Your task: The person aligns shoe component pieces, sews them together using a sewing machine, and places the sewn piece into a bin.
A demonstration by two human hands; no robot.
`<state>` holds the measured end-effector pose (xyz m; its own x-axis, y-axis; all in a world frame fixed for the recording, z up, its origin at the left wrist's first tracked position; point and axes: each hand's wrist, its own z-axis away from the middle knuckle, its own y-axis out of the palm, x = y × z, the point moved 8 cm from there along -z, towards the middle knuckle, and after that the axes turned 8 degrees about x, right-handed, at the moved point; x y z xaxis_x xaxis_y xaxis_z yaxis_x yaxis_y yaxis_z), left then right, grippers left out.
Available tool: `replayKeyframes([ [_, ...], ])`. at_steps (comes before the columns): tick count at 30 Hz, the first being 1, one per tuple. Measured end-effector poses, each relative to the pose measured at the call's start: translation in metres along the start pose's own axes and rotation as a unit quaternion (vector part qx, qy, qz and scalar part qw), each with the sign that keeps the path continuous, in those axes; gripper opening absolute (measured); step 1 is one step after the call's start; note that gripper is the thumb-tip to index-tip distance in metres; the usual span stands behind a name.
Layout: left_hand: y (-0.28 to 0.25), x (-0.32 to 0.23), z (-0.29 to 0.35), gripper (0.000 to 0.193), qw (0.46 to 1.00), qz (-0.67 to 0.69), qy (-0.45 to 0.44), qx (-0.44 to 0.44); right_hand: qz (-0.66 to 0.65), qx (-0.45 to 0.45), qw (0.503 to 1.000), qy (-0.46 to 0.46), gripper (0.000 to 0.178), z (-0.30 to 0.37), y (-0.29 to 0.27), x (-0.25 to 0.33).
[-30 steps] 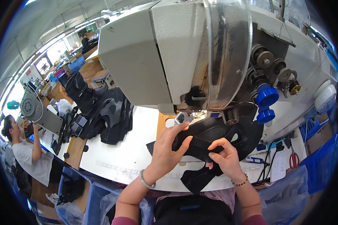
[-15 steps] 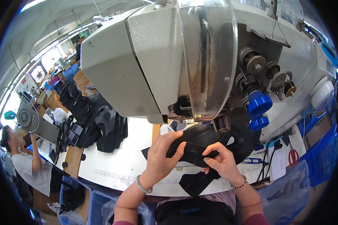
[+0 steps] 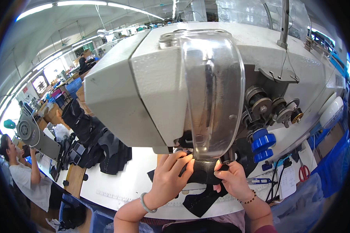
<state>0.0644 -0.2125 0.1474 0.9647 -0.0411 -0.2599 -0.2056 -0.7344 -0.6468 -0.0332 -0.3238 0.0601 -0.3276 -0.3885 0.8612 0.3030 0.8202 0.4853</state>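
Observation:
A black fabric piece lies under the head of a large grey sewing machine. Its far part is hidden behind the clear plastic guard. My left hand, with a pale bangle at the wrist, pinches the left side of the fabric between thumb and fingers. On the other side my right hand, wearing a beaded bracelet, grips the fabric's right edge between thumb and forefinger. A pointed black flap with light stitch marks hangs toward me over the white table. The needle cannot be seen.
Stacked black pieces lie to the left. Red-handled scissors, a blue tool and a paper sheet lie at right. Blue tension knobs jut from the machine. Another person sits at far left.
My view has tilted up, so the machine head sits lower in the picture. Both hands and the fabric now show closer to the guard, which covers more of the fabric.

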Motion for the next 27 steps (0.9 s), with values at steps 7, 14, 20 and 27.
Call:
replayKeyframes([
  [7,0.005,-0.001,0.003,0.02,0.998,-0.041,0.036,-0.003,0.031,0.003,1.0,0.001,0.012,-0.004,-0.005,0.003],
  [14,0.011,-0.004,0.01,0.021,0.996,-0.078,0.034,-0.013,0.055,0.007,0.998,0.015,0.024,-0.013,-0.017,0.003],
  [20,0.012,-0.003,0.012,0.03,0.997,-0.055,0.048,-0.001,0.047,-0.03,0.998,0.001,0.013,-0.015,-0.018,0.003],
  [27,0.012,-0.001,0.014,0.031,0.997,-0.036,0.065,-0.02,0.214,-0.084,0.973,0.021,0.019,-0.009,-0.017,0.019],
])
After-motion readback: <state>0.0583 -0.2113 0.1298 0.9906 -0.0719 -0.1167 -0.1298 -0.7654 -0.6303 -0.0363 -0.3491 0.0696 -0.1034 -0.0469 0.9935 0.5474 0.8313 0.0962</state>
